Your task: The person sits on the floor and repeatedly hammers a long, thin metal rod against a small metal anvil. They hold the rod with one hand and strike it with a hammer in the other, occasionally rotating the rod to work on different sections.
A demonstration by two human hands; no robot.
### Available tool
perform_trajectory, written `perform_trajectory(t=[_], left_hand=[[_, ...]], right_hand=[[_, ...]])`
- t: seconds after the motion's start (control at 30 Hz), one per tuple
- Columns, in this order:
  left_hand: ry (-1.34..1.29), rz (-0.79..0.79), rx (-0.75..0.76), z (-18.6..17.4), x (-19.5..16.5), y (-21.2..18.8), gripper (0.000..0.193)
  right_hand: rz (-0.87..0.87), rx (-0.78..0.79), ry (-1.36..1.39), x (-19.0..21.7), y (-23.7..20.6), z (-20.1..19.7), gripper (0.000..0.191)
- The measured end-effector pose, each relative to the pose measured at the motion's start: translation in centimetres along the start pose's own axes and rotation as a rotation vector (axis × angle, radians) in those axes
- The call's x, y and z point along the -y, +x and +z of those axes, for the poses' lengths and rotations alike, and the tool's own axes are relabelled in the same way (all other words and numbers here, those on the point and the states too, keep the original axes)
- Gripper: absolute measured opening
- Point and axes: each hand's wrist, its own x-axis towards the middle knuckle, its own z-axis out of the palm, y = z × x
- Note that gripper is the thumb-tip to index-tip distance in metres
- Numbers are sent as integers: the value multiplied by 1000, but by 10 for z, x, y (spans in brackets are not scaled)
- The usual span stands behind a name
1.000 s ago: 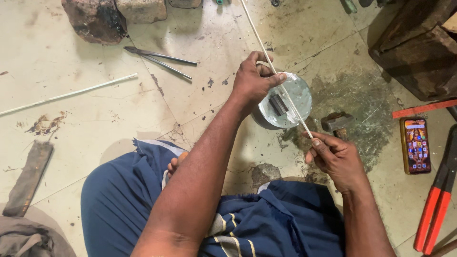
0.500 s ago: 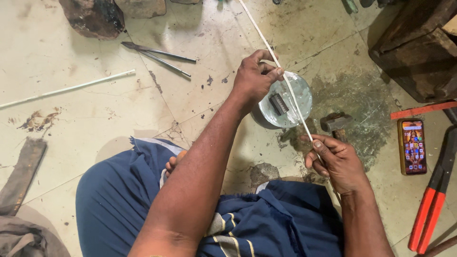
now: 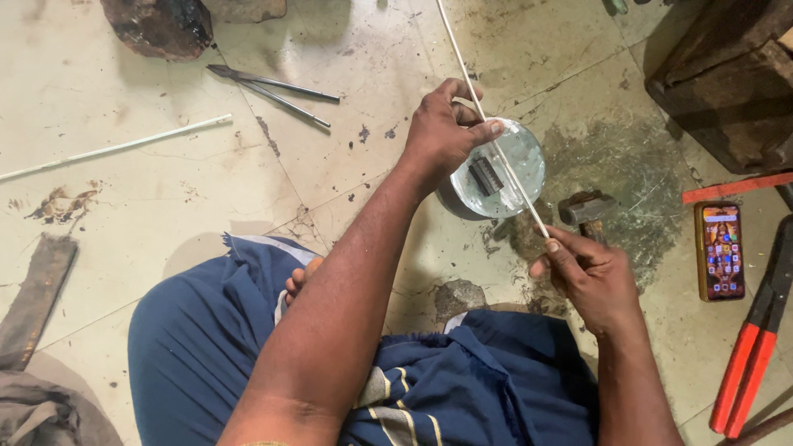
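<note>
Barely shifted: both hands, left (image 3: 442, 132), right (image 3: 591, 277), grip thin rod (image 3: 508, 169), seemingly diagonal, pointing away-left

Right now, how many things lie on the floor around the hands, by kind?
White rods: 2 (held rod, loose rod)
Metal shears: 1
Round metal block: 1
Hammer: 1
Phone: 1
Red-handled cutter: 1
Total: 7

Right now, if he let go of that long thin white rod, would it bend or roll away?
The thin white rod looks stiff: it runs straight between the left hand and right hand. Round and slender, it would probably roll on the smooth floor. It likely feels light.
</note>
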Motion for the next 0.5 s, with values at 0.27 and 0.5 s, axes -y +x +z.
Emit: perform_trajectory(t=[0.27, 0.5], left_hand=[[69, 36, -67, -3, 8, -4, 44], [82, -19, -144, -3, 13, -4, 39]], right_hand=[[-177, -163, -424, 1, -11, 6, 30], [-441, -200, -602, 2, -20, 17, 32]])
